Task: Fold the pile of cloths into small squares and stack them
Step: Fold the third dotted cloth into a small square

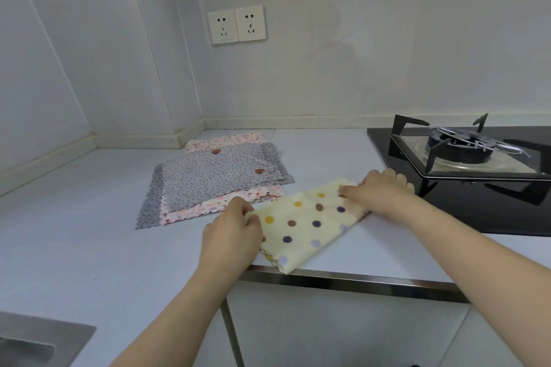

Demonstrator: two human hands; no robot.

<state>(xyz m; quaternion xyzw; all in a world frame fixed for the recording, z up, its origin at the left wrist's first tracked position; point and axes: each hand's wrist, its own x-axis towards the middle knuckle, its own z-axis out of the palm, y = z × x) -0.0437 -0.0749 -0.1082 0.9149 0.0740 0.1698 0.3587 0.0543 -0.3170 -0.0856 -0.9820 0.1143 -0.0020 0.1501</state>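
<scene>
I watch the left hand (pixel 231 231) and right hand (pixel 377 188) pinch opposite ends of the dotted cloth (pixel 307 225) on the counter (pixel 89 217). Soft, light and limp by my reckoning, it is best held at the corners.

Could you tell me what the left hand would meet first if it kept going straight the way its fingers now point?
The left hand, gripping the dotted yellow cloth, points up and right, so it would probably slide across that cloth toward the right hand. The pink floral cloth lies just off that line, though depth is unclear.
</scene>
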